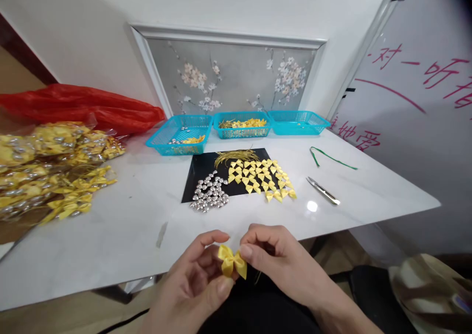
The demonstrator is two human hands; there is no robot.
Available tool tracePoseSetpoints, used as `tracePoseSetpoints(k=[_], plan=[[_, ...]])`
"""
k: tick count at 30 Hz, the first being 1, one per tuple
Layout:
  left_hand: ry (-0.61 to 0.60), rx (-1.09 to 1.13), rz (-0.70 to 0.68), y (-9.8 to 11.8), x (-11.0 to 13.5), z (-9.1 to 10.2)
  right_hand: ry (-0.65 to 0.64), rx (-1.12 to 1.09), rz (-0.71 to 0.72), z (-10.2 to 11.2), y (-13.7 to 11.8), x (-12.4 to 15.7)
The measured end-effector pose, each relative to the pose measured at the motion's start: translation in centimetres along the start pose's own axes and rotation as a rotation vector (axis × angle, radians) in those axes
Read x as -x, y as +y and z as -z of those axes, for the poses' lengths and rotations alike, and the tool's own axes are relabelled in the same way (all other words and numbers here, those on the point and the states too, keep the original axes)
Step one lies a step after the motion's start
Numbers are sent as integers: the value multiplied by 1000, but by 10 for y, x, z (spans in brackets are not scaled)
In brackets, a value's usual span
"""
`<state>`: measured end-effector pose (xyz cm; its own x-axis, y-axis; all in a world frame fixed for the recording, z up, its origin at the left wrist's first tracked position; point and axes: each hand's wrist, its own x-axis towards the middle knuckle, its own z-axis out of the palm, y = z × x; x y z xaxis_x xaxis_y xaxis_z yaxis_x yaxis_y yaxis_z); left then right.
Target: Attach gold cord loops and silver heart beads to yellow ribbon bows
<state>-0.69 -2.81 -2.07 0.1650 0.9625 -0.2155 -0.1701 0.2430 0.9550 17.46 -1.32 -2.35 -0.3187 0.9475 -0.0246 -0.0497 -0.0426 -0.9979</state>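
A yellow ribbon bow (229,262) is held between my two hands, in front of the table edge. My left hand (199,275) grips its lower left side with curled fingers and thumb. At its right side, my right hand (275,255) pinches thumb against forefinger; a thin dark gold cord seems to hang below this hand. Beyond my hands, rows of yellow bows (263,176) lie partly on a black mat (197,171). A pile of silver beads (210,194) sits left of them, and a bundle of gold cords (236,157) lies behind.
Three blue baskets (177,149) stand along the wall, two with bows and other pieces. Bagged yellow bows (59,147) and a red bag (92,107) fill the left. Thread snips (322,191) and a green cord (332,159) lie right. A whiteboard (413,152) stands beside the table.
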Motion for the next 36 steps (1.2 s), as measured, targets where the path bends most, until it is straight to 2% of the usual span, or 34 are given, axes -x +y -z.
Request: tracePoseSetpoints(k=[2, 5, 9, 14, 20, 25, 28, 34, 36], plan=[[-31, -5, 4, 1, 0, -1, 13, 37, 10, -2, -1, 0], [24, -123, 42, 1, -2, -1, 27, 53, 5, -4, 1, 0], [36, -212, 43, 1, -4, -4, -17, -107, -47, -3, 9, -1], [65, -281, -46, 4, -1, -6, -68, -221, -91, -2, 20, -6], [14, -156, -45, 9, 2, 3, -54, -141, -88, 1, 12, -5], [7, -246, -9, 6, -4, 5, -50, -67, -74, -2, 8, -5], [-8, -211, -17, 2, -9, 7, -36, -37, -62, -3, 10, -6], [83, -105, -44, 0, -13, 18, -55, -88, -21, -3, 14, -4], [96, -23, -20, 4, -11, 17, -27, -60, 38, -4, 16, 0]])
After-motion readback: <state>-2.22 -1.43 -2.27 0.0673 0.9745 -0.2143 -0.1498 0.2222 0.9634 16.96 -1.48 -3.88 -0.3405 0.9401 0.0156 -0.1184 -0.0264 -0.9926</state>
